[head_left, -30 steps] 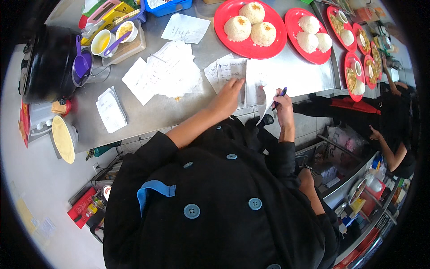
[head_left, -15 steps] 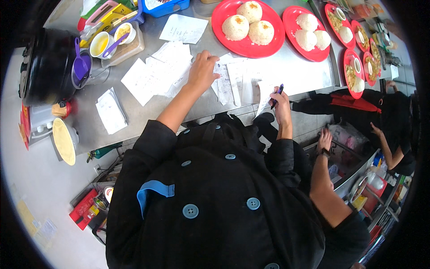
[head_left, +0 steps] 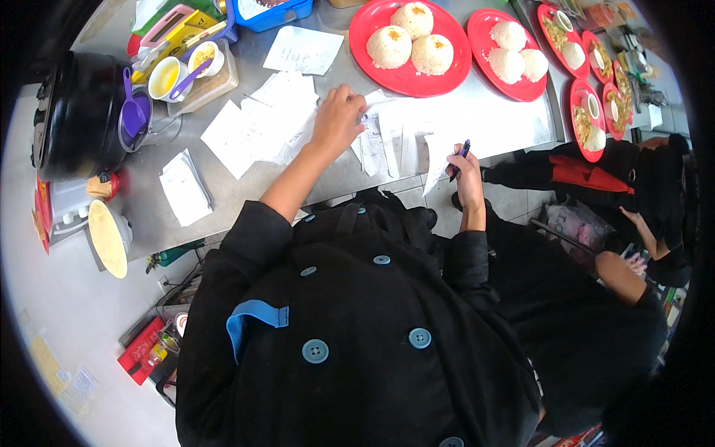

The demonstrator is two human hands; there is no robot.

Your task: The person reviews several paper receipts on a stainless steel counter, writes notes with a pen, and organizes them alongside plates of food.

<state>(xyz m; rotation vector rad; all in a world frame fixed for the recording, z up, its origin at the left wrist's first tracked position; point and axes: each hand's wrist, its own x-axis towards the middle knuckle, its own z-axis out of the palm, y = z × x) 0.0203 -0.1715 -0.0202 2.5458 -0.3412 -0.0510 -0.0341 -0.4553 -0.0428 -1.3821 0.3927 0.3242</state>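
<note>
Handwritten paper slips (head_left: 272, 123) lie in a loose, overlapping spread on the steel counter. My left hand (head_left: 339, 123) rests among them, fingers bent and thumb apart, touching the edge of another group of slips (head_left: 376, 141). By the counter's near edge, my right hand (head_left: 468, 177) is closed round a dark purple pen (head_left: 465, 149). A narrow white slip (head_left: 435, 162) hangs beside those fingers; whether they also grip it is unclear. A neat small stack of slips (head_left: 184, 186) sits apart on the left.
Red plates with rice mounds (head_left: 410, 46) (head_left: 514, 56) stand at the far side, with several filled red plates (head_left: 588, 119) at right. Left are a black pot (head_left: 82, 115), cups (head_left: 167, 77) and a purple scoop (head_left: 134, 115). A co-worker in black (head_left: 573, 320) bends close on my right.
The near co-worker has moved, and their arm is now farther right, away from the low shelf. Another person at far right has shifted. My hands stay nearly in place.
</note>
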